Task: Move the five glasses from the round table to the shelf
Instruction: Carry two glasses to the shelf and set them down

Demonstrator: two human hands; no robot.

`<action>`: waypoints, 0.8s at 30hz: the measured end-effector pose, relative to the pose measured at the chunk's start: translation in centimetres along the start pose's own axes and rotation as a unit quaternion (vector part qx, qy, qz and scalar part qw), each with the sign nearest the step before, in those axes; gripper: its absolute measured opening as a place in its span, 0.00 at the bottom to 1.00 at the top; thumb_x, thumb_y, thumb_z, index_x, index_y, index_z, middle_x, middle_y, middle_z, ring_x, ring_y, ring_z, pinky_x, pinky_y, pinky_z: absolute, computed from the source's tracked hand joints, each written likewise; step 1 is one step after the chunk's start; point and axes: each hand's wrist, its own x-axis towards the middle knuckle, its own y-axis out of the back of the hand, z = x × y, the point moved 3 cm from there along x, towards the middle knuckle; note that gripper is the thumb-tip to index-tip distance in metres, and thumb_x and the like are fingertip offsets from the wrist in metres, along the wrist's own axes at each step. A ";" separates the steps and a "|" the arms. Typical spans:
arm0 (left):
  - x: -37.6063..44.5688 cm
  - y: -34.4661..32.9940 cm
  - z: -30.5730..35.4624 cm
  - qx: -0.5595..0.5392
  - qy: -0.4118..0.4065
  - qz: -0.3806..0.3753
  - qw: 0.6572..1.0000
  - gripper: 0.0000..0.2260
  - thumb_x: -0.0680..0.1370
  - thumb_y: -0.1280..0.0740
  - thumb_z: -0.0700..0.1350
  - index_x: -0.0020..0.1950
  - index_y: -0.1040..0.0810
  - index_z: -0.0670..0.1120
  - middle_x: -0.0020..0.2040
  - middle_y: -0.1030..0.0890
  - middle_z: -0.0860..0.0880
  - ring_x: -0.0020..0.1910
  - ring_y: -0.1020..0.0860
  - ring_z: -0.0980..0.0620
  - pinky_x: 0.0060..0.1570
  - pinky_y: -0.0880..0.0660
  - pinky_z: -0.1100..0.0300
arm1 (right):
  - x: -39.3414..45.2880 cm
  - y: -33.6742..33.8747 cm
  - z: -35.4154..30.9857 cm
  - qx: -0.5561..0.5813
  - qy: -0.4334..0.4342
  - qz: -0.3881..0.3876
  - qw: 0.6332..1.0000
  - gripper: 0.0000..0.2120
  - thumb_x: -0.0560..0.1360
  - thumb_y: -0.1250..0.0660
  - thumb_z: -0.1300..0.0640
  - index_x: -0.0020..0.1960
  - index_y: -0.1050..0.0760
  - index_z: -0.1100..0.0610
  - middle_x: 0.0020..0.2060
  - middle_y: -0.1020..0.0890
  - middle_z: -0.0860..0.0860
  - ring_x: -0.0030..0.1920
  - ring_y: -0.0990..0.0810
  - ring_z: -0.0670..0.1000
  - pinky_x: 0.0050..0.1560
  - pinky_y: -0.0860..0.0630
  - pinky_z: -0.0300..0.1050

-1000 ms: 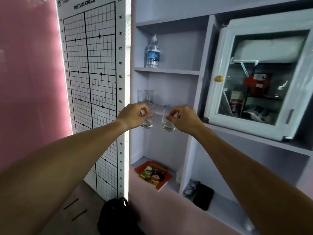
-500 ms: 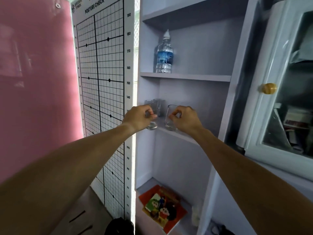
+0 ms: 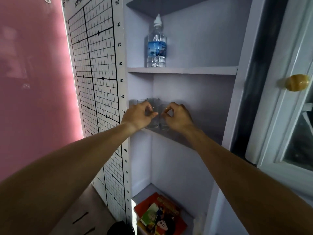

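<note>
Both hands reach into the middle shelf [image 3: 184, 139] of a pale lilac unit. My left hand [image 3: 140, 117] pinches the rim of a clear glass [image 3: 153, 122] whose base rests on the shelf board. My right hand [image 3: 177, 117] pinches the rim of a second clear glass [image 3: 164, 124] standing right beside it. Behind them, against the back left corner, stand two more clear glasses [image 3: 153, 101], partly hidden by my left hand. The round table is out of view.
A water bottle [image 3: 156, 46] stands on the shelf above. Colourful books [image 3: 160, 216] lie on the bottom shelf. A posture-check grid chart [image 3: 96, 78] hangs left of the unit, and a white glass-door cabinet with a yellow knob [image 3: 296, 82] is on the right. A dark bag [image 3: 120, 228] sits on the floor.
Both hands have carried their glasses forward into the shelf and lowered them onto the board in front of the two rear glasses. The camera has moved closer.
</note>
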 end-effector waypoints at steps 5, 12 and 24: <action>0.3 -0.2 -0.5 0.047 0.023 0.006 0.999 0.24 0.71 0.33 0.68 0.59 0.32 0.56 0.53 0.18 0.49 0.48 0.18 0.43 0.48 0.21 0.50 | 0.7 -1.0 1.1 0.032 -0.014 0.013 0.999 0.15 0.74 0.30 0.50 0.57 0.28 0.50 0.53 0.23 0.53 0.48 0.24 0.52 0.44 0.30 0.40; 0.5 -0.4 -1.3 0.054 0.053 0.040 0.996 0.28 0.71 0.31 0.66 0.62 0.36 0.53 0.39 0.17 0.48 0.40 0.18 0.42 0.40 0.24 0.53 | 0.8 -2.2 1.3 0.088 -0.052 0.073 0.992 0.24 0.72 0.28 0.52 0.64 0.34 0.52 0.55 0.24 0.57 0.54 0.22 0.59 0.54 0.23 0.52; 0.4 -1.9 -1.8 0.041 0.058 0.063 0.995 0.29 0.72 0.33 0.66 0.66 0.39 0.53 0.36 0.19 0.49 0.38 0.19 0.43 0.40 0.22 0.52 | 1.8 -3.5 2.1 0.083 -0.075 0.031 0.993 0.20 0.68 0.30 0.61 0.57 0.32 0.54 0.50 0.20 0.58 0.49 0.20 0.59 0.50 0.22 0.48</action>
